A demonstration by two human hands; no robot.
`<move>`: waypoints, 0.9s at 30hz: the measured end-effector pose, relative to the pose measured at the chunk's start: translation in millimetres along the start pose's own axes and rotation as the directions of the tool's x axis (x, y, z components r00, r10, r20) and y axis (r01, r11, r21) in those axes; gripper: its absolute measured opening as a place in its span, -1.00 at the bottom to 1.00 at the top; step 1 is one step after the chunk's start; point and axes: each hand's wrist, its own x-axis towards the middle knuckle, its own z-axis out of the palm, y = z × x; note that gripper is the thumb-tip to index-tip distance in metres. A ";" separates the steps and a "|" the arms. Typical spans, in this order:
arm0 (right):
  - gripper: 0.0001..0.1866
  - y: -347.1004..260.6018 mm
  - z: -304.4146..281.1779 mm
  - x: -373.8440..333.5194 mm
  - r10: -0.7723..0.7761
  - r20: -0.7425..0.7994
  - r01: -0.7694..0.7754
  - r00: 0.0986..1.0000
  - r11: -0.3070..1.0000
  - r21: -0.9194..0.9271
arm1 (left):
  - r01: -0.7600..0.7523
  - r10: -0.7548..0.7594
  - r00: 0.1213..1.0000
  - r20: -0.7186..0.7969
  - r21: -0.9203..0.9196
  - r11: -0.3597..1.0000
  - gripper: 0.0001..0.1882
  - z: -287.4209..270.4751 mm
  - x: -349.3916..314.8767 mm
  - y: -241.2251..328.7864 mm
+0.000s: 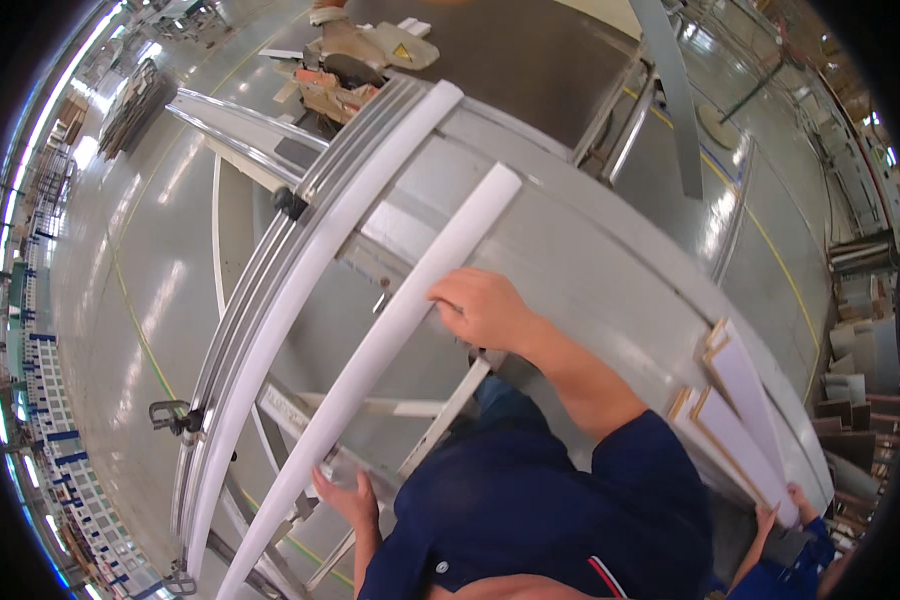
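A long, narrow white board runs diagonally in front of me, from the grey machine table down toward the lower left. My right hand is closed on its right-hand edge, with the knuckles on top and the fingertips curled at the edge. Lower down, my left hand is by the same edge, its thumb held apart from the fingers and the fingertips touching or nearly touching the board. A second long white strip lies parallel to it, along a metal rail on the far left side.
The grey machine table extends to the right. White boards are at its right end, where another person's hands touch them. Clamps sit on the rail. A grey upright panel and brown tabletop stand beyond.
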 end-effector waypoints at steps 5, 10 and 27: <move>-0.91 86.4 6.9 1.1 0.378 0.025 -0.379 0.925 0.921 0.085 | 0.580 -0.519 0.813 0.264 -0.441 0.685 -0.08 26.9 -18.3 -3.6; -0.86 129.1 10.5 10.2 0.370 0.047 -0.372 0.928 0.909 0.189 | 0.781 -0.672 0.622 0.401 -0.368 0.504 -0.15 27.0 -7.9 1.1; -0.88 226.4 -49.9 60.5 0.455 -0.097 -0.376 0.885 0.823 0.426 | 0.834 -0.795 0.551 0.256 -0.210 0.510 -0.16 36.6 8.8 36.0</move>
